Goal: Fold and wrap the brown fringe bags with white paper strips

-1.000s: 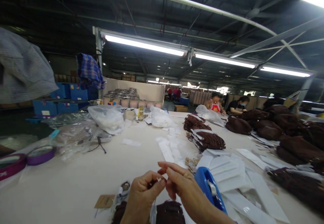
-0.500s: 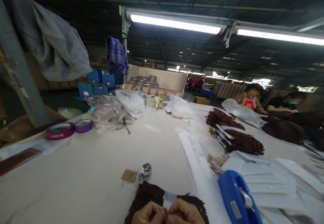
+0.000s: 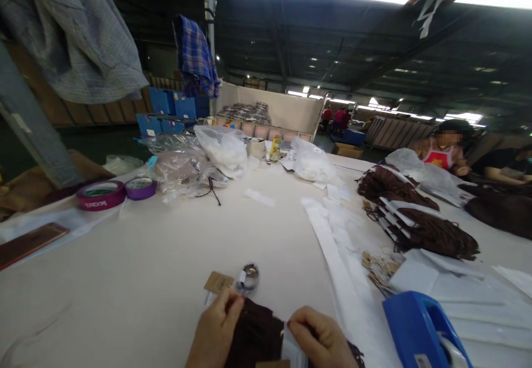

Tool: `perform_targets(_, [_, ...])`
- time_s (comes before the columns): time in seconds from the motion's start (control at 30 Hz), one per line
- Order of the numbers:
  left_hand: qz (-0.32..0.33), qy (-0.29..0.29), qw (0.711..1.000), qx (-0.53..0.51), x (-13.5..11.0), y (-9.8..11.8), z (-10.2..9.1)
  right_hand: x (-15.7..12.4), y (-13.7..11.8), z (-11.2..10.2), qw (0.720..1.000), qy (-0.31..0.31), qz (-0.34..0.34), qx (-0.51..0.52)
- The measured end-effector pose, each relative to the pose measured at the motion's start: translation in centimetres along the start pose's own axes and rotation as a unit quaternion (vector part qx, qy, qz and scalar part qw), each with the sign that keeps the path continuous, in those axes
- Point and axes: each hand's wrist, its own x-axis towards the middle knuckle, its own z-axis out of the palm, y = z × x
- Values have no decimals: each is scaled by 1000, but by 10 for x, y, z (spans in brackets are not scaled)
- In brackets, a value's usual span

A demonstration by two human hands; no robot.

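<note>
A dark brown fringed bundle [image 3: 255, 332] lies at the table's near edge with a white band [image 3: 291, 351] around it. The corner of a brown card tag [image 3: 272, 364] rests on it at the bottom of the view. My left hand [image 3: 211, 329] is closed in a pinch at the bundle's upper left corner. To the right of the band, my right hand [image 3: 322, 335] pinches too, thumb and forefinger together. What either pinch holds is too small to make out. Just beyond the bundle are a shiny round metal piece [image 3: 249, 277] and another brown tag [image 3: 219, 282].
A blue tape dispenser [image 3: 424, 329] stands at right, near white sheets [image 3: 477, 301] and brown tags [image 3: 378, 268]. Fringed bundles [image 3: 428, 229] are stacked behind. At left lie tape rolls [image 3: 101, 195], a phone [image 3: 33, 243] and plastic bags [image 3: 178, 171]. A co-worker [image 3: 444, 149] sits far right.
My hands were together over the white band and have moved apart, the left one to the bundle's upper left corner. A brown tag now shows on the bundle. The view has tilted down.
</note>
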Motion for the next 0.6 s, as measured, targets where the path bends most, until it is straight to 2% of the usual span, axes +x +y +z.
perform_targets(0.07, [-41, 22, 993, 111, 21, -3, -11, 7, -7, -8, 998, 62, -14, 3])
perform_targets(0.13, [-56, 11, 985, 160, 37, -5, -13, 13, -12, -11, 995, 99, -22, 6])
perform_targets(0.33, [-39, -20, 972, 231, 59, 2, -1, 27, -15, -4, 994, 97, -39, 23])
perform_targets(0.47, [-31, -56, 967, 246, 70, 4, -9, 34, -12, -9, 990, 125, -58, -19])
perform_targets(0.6, [-9, -64, 972, 227, 79, 6, -18, 41, -11, -20, 981, 164, -83, -61])
